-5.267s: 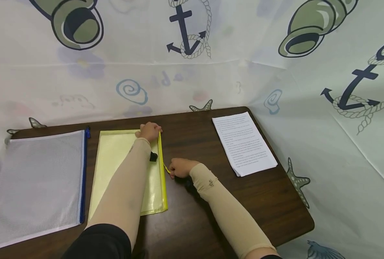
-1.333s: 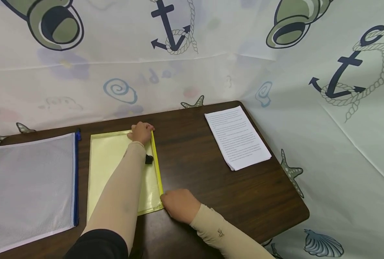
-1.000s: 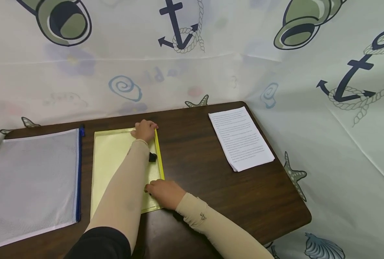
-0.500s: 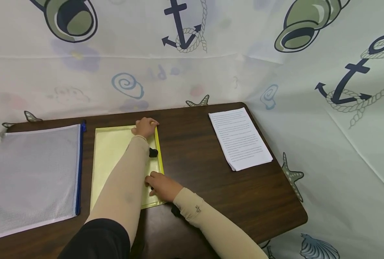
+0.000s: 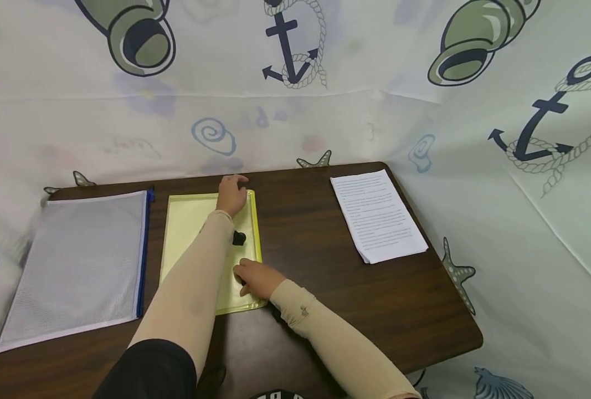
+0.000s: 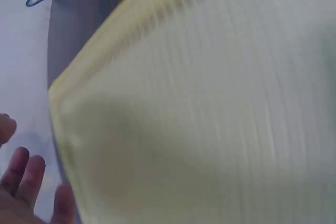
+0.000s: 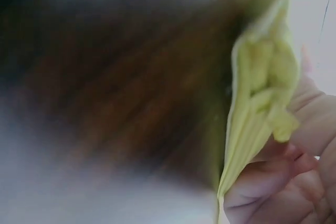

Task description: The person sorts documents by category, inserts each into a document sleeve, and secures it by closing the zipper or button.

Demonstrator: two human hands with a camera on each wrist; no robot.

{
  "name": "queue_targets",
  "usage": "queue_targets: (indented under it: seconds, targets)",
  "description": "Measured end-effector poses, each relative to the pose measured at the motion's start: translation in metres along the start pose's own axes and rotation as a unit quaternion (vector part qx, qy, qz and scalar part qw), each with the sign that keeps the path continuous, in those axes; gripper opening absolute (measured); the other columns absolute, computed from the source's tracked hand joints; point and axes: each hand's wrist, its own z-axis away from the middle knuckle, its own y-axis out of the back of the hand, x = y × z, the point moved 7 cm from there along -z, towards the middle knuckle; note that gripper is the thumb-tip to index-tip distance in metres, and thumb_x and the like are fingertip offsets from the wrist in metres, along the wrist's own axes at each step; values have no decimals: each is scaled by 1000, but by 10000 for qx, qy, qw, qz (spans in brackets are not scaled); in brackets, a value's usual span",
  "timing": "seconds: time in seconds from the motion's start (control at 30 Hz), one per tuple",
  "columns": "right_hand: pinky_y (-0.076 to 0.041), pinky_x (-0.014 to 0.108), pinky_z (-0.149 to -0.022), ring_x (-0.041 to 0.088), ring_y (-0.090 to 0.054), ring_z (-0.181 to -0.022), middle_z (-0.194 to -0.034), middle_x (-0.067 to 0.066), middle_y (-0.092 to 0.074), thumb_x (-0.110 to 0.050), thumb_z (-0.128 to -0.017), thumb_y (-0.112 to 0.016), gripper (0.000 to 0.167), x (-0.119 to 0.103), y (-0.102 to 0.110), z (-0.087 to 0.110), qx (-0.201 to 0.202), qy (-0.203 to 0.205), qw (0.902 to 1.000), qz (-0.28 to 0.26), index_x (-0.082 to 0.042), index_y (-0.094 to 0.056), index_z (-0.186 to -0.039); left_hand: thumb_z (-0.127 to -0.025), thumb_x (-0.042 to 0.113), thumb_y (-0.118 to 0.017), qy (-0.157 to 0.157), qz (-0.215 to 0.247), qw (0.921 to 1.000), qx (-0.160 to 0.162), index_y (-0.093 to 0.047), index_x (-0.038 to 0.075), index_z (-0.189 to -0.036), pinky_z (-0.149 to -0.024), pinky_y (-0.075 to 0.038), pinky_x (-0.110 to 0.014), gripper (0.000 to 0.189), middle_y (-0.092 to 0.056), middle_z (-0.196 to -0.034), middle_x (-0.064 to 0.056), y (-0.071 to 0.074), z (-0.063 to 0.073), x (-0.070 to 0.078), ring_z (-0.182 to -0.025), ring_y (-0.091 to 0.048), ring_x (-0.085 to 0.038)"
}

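Observation:
A translucent yellow zip pouch [image 5: 190, 216] lies flat on the brown table, its brighter zip edge on the right side. My left hand [image 5: 232, 197] is over the pouch's top right corner. Its fingers [image 6: 32, 179] are spread beyond the pouch's border in the left wrist view and hold nothing. Near the lower right corner my right hand [image 5: 260, 279] grips the pouch with curled fingers. Close up in the right wrist view, the fingers [image 7: 262, 182] press against the bunched yellow edge [image 7: 257, 93]; the exact contact is partly hidden.
Left of the yellow pouch lies a whitish mesh zip pouch [image 5: 91, 249] with a blue zip edge. A stack of printed paper [image 5: 380, 216] sits at the table's right. A patterned cloth [image 5: 375, 127] hangs behind the brown table [image 5: 315, 233].
My right hand has slid down the zip edge to the lower corner, then moved inward onto the pouch. My left hand has let go of the top right corner and its fingers have lifted.

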Motion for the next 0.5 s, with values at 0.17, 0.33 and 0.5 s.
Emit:
queue_targets:
  seconds: [0.17, 0.33, 0.5]
  targets:
    - [-29, 18, -62, 6, -34, -68, -83, -4, -41, -32, -92, -71, 32, -4, -9, -9, -176, -36, 9997, -159, -15, -45, -85, -102, 15, -39, 531, -1099, 9911, 525, -52, 7, -141, -94, -37, -69, 42, -37, -149, -25, 54, 26, -34, -137, -34, -47]
    - [-31, 20, -65, 7, -37, -72, -87, -4, -45, -33, -90, -72, 31, -4, -13, -13, -269, -162, 9982, -509, -15, -47, -90, -97, 19, -37, 1802, -1770, 9662, 512, -24, -1, -156, -97, -10, -88, 64, -11, -157, -37, 120, 70, -81, -142, -10, -60]
    - [-34, 23, -67, 9, -41, -75, -89, -4, -48, -32, -88, -74, 31, 6, -5, -9, -239, -330, 9968, -683, -15, -49, -92, -99, 33, -40, 2662, -2077, 9413, -5, 9, -3, -159, -93, -4, -92, 85, 27, -156, -38, 159, 110, -120, -139, 18, -68]
